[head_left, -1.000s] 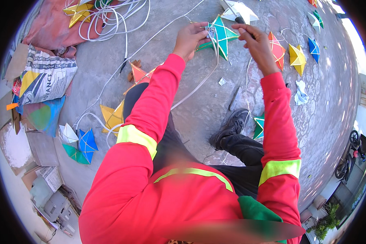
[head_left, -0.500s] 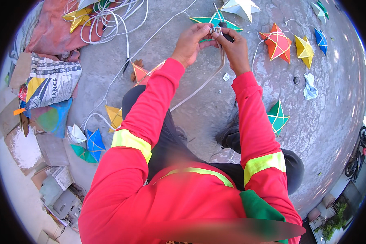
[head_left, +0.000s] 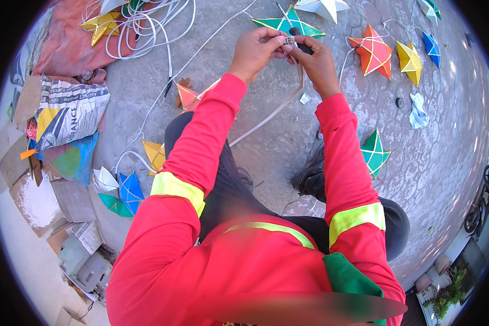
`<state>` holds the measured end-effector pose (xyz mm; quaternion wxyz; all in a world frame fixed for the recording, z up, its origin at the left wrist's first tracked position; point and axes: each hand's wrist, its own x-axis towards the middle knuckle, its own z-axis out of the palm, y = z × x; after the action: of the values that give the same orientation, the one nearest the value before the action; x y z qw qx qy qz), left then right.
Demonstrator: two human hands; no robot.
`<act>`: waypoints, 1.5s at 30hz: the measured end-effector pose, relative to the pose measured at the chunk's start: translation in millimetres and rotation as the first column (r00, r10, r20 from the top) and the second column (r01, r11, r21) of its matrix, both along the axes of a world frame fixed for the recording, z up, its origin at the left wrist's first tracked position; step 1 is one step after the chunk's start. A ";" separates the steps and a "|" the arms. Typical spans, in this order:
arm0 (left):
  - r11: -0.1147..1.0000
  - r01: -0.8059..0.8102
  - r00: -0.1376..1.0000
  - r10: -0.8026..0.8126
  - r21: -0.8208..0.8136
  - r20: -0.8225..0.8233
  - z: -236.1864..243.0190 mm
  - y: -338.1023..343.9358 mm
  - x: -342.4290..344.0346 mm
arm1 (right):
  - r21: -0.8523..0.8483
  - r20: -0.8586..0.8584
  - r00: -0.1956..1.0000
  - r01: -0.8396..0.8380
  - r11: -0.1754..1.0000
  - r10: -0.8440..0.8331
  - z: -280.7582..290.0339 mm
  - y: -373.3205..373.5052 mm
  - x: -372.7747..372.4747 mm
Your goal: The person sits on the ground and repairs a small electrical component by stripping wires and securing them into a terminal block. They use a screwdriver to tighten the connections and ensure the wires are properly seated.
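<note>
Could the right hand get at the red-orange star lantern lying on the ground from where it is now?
Probably yes: the red-orange star lantern lies uncovered just beside the right hand, though that hand is busy pinching the white cable.

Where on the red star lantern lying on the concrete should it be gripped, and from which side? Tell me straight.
Grip the red star lantern by one of its outer points, probably the lower one, coming from above on the person's side. It lies flat with a raised centre ridge, so the thin tips offer the fingers two faces to pinch. A white cord runs beside its left edge, so keep clear there. Both hands are busy with the cord end.
</note>
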<state>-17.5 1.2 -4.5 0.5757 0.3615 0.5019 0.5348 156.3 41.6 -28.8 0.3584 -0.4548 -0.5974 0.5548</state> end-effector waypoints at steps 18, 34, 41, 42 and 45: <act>0.994 0.055 0.998 -0.057 0.096 0.018 -5.5 0.6 -3.6 | -0.219 -0.213 0.977 -0.043 0.975 -0.005 9.0 1.0 7.4; 0.966 0.015 0.938 0.076 0.258 -0.339 0.9 -3.6 3.8 | -0.097 -0.183 0.982 0.023 0.995 -0.040 10.3 -0.5 2.6; 0.978 -0.005 0.946 0.072 0.209 -0.317 2.9 -4.2 3.0 | -0.051 -0.109 0.994 0.028 0.998 -0.034 6.6 -0.6 1.7; 0.979 -0.007 0.935 0.079 0.204 -0.346 2.5 -3.9 3.4 | -0.067 -0.122 0.992 0.021 0.998 -0.029 6.3 -0.5 2.8; 0.973 -0.002 0.919 0.093 0.233 -0.383 0.6 -3.3 3.8 | -0.104 -0.132 0.991 0.017 0.994 -0.030 5.8 -1.1 3.5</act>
<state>-13.8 -2.1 -4.0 0.4052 0.5123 0.5508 0.5196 159.7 40.5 -23.0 0.3801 -0.4415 -0.5375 0.6096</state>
